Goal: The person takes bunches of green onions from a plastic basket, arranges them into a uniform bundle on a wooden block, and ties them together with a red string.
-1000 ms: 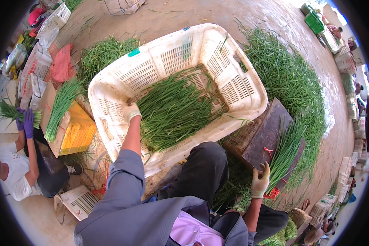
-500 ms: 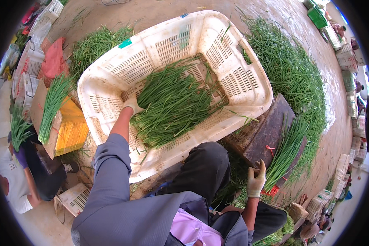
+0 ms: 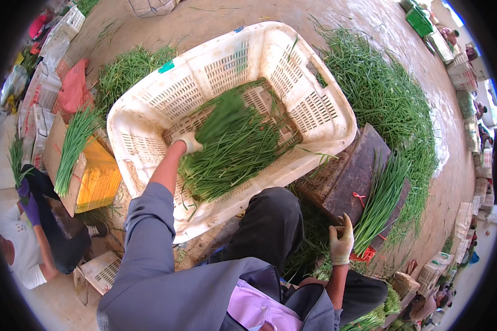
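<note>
A dirty white plastic crate (image 3: pixel 149 99) stands before my knees, with long green garlic chives (image 3: pixel 232 157) lying in it. My left hand (image 3: pixel 191 143), in a pale glove, reaches inside by the left wall and grips a bunch of chives (image 3: pixel 223 113), smeared by motion; its fingers are mostly hidden under the stalks. Beside my right knee my right hand (image 3: pixel 342 243), also gloved, is held up with fingers apart and nothing in it. Close to it, a chive bundle (image 3: pixel 380 207) rests on a dark board (image 3: pixel 358 176) with a red tie (image 3: pixel 360 198) at its edge.
Heaps of loose green stalks (image 3: pixel 375 88) cover the floor beyond the crate and to its right. On the left, a yellow box (image 3: pixel 98 175) with a slanted board carries another bundle (image 3: pixel 74 146). A co-worker's purple-gloved hand (image 3: pixel 27 207) holds greens there.
My left hand has moved slightly right inside the crate, and the upper chives beside it have shifted and blurred. My right hand stays nearly in place. The view has shifted a little.
</note>
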A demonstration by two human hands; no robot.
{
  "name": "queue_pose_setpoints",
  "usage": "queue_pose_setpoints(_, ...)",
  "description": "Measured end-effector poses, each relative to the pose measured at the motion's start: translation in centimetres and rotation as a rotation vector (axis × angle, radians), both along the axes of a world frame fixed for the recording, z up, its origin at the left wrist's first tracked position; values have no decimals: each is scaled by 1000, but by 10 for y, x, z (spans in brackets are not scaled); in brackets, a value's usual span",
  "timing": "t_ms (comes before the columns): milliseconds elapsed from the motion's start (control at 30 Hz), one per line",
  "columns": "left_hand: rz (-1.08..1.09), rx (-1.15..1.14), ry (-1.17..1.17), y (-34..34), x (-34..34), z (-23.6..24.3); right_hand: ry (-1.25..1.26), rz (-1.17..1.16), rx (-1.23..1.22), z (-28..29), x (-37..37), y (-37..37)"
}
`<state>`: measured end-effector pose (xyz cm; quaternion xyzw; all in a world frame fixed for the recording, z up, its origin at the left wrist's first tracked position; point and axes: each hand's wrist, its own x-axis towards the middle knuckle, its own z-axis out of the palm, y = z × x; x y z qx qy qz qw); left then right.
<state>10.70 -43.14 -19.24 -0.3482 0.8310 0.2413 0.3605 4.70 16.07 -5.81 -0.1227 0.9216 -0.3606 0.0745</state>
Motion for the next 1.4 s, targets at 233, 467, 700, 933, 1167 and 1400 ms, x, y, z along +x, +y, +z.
queue_pose_setpoints(233,-55,52,22,33,24,-19,36,57,24,0,-1,3)
queue_pose_setpoints(467,-54,-139,-3,43,25,-10,83,95,-7,10,-6,-11)
queue_pose_setpoints(700,-22,-22,20,-31,14,5,-69,-2,-201,65,-41,-52)
queue_pose_setpoints(933,392,236,74,-11,27,53,-637,483,-167,105,-53,-310)
queue_pose_setpoints(1167,944,596,345,25,54,61,-667,646,437,-23,-7,-453)
queue_pose_setpoints(1400,1287,946,555,48,80,34,-1234,159,57,-29,25,-438)
